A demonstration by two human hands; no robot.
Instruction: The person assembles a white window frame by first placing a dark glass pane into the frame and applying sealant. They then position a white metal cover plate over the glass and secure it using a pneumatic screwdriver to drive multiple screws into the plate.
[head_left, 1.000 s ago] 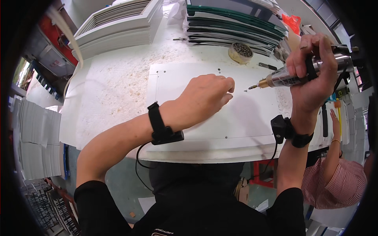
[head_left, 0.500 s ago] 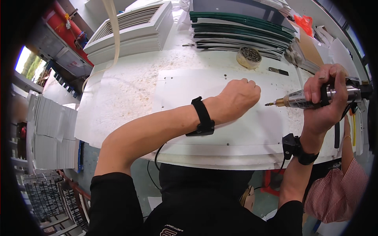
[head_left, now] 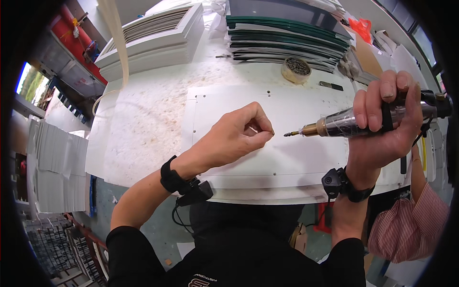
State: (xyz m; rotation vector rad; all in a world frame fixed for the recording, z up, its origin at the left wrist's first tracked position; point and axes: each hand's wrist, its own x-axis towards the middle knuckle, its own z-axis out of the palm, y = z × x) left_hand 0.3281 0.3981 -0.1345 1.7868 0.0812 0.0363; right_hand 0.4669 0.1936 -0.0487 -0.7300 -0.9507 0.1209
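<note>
My left hand [head_left: 234,136] is over the middle of a flat white panel [head_left: 306,155], thumb and forefinger pinched on a tiny dark screw [head_left: 273,133]. My right hand [head_left: 387,115] grips a silver pneumatic screwdriver [head_left: 338,124] at the right. The driver lies nearly level, its bit pointing left, a short gap from the pinched fingertips. Small screw heads, such as one at the panel's far side [head_left: 268,92] and one at its near side [head_left: 275,174], dot the panel.
A round tub of screws [head_left: 289,76] and a small dark tool [head_left: 331,86] lie beyond the panel. Dark green-edged panels [head_left: 287,36] are stacked behind, white frames [head_left: 158,60] at far left. A hose [head_left: 119,43] hangs there. Another person's striped sleeve [head_left: 406,229] is at right.
My left hand has moved left and turned, so its pinched fingertips now show. The screwdriver in my right hand has come left, its bit closer to those fingertips. The view has shifted slightly.
</note>
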